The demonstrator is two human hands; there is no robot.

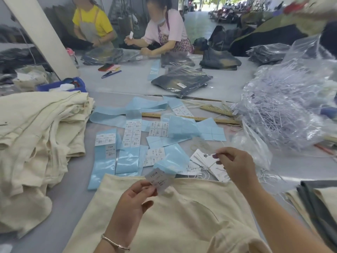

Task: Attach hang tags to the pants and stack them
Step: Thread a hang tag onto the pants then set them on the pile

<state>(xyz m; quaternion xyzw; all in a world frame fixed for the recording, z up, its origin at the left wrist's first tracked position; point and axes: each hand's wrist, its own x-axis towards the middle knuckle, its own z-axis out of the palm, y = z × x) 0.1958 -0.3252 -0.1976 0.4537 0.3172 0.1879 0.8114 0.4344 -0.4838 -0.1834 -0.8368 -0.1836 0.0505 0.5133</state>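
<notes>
Fingers [145,189] of the left hand [135,199] pinch a small white printed sticker label [158,179] above cream cotton pants [173,216]; the right hand [235,163] pinches a translucent hang tag [204,146]. Best pressed on squarely. Blue backing strips [127,157] lie beyond.

Grey worktable [228,84], white slanted pillar [42,33], daylit doorway [198,4]

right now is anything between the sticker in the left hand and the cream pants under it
Nothing visible. The left hand pinches the sticker right above the cream pants, with no object between them.
</notes>
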